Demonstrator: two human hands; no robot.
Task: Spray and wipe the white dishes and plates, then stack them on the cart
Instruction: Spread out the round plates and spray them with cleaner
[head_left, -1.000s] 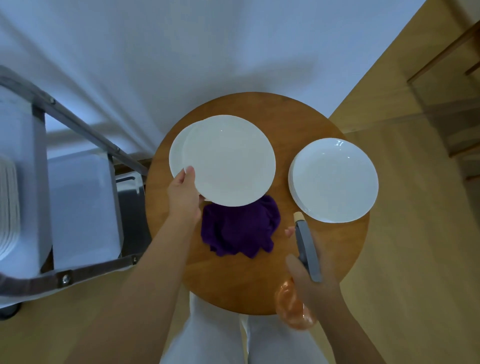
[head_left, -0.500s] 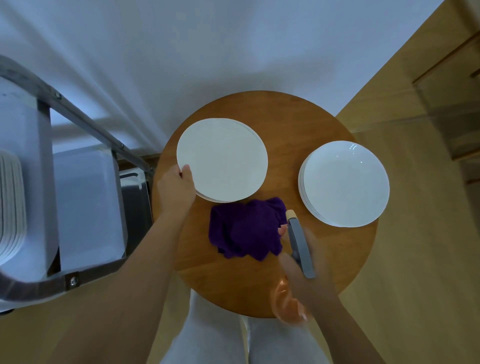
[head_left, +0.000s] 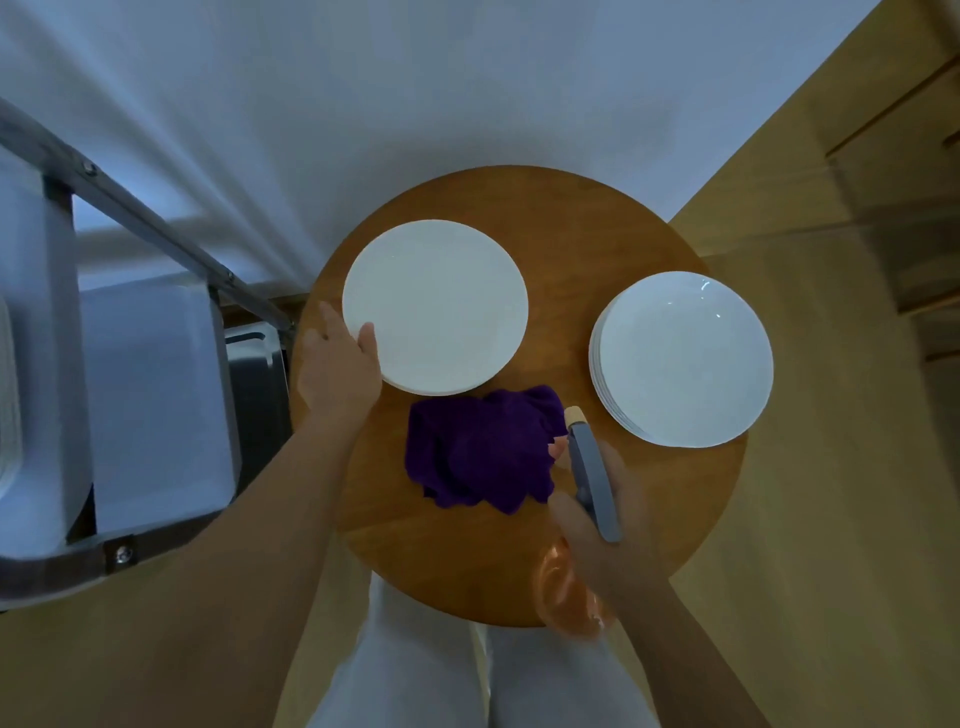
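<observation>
On a round wooden table (head_left: 587, 234) a stack of white plates (head_left: 441, 301) stands at the left and a stack of deeper white dishes (head_left: 685, 358) at the right. My left hand (head_left: 337, 369) is at the left rim of the plate stack. Its thumb lies on the top plate's edge and a straight finger lies beside the rim. A crumpled purple cloth (head_left: 478, 452) lies in front of the plates. My right hand (head_left: 608, 525) grips an orange spray bottle (head_left: 566, 592) by its grey head (head_left: 592, 473), nozzle toward the plates.
The metal cart (head_left: 130, 218) stands left of the table, its shelf (head_left: 150, 395) covered in white, with a stack of white plates (head_left: 8, 400) at the far left edge. Behind hangs a white curtain. Wooden furniture stands at the right.
The top plate, held up and tilted by my left hand a second ago, has come down flat onto the left stack. My right hand with the bottle has kept its place.
</observation>
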